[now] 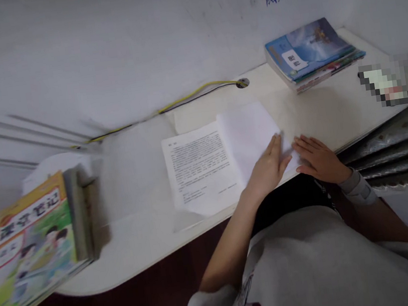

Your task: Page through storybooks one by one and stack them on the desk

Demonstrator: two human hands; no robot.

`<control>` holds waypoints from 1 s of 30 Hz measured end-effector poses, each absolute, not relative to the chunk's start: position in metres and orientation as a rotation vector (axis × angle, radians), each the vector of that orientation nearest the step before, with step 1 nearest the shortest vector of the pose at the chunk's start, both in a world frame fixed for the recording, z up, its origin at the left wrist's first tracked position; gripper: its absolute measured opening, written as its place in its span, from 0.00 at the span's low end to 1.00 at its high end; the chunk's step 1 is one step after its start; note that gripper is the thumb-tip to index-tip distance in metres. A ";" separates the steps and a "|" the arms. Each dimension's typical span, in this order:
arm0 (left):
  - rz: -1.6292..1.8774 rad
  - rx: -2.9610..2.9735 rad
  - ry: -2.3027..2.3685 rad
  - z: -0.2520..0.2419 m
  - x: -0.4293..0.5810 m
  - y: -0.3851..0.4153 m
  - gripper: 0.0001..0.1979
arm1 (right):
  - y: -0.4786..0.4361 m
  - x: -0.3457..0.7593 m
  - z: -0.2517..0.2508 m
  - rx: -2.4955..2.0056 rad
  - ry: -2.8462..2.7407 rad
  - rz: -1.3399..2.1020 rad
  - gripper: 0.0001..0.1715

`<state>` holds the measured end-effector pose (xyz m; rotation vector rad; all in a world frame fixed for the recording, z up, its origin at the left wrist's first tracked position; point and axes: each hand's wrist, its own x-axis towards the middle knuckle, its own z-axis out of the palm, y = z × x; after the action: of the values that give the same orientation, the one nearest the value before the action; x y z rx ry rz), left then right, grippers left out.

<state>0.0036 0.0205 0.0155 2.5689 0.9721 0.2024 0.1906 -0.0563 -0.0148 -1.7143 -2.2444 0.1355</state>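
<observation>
An open book lies on the white desk, with a printed page (202, 171) on its left side and a blank white page (247, 134) on its right. My left hand (268, 166) rests flat on the lower right part of the blank page, fingers stretched out. Just to its right, my right hand (319, 159) lies palm down by the desk's front edge, fingers extended, its tips near the page's right corner. A grey band (358, 187) circles my right wrist. Neither hand grips anything.
On the far right of the desk (141, 248) sits a stack of books (314, 49) with a blue cover. A blurred-out object (386, 84) lies beside it. Several colourful books (30, 243) stand at the left end. A yellow cable (195, 93) runs along the wall into a hole.
</observation>
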 end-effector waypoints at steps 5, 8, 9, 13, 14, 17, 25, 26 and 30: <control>-0.136 2.663 1.378 0.019 0.012 0.044 0.40 | -0.056 0.190 -0.014 -1.735 -2.294 0.066 0.36; -0.222 2.675 1.383 0.013 0.017 0.044 0.43 | -0.055 0.190 -0.016 -1.732 -2.296 0.059 0.36; -0.221 2.687 1.378 0.011 0.019 0.042 0.43 | -0.055 0.191 -0.016 -1.731 -2.293 0.061 0.36; -0.202 2.741 1.305 0.007 0.024 0.032 0.43 | -0.054 0.192 -0.020 -1.714 -2.284 0.064 0.37; -0.193 2.748 1.280 0.007 0.025 0.029 0.43 | -0.055 0.192 -0.020 -1.710 -2.284 0.067 0.36; -0.161 2.740 1.203 0.008 0.026 0.028 0.43 | -0.055 0.192 -0.019 -1.700 -2.285 0.095 0.35; -0.049 2.661 0.952 0.021 0.014 0.050 0.43 | -0.028 0.216 -0.010 -1.716 -2.250 0.095 0.29; -0.027 2.670 1.009 0.024 0.008 0.052 0.43 | -0.023 0.220 -0.011 -1.744 -2.248 0.075 0.29; -0.112 2.649 1.399 0.028 -0.014 0.057 0.43 | -0.014 0.230 -0.016 -1.789 -2.298 0.057 0.30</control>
<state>-0.0144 0.0566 0.0276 2.6487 1.3987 -0.1123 0.2298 -0.0135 -0.0161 -1.7889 -2.2981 0.0565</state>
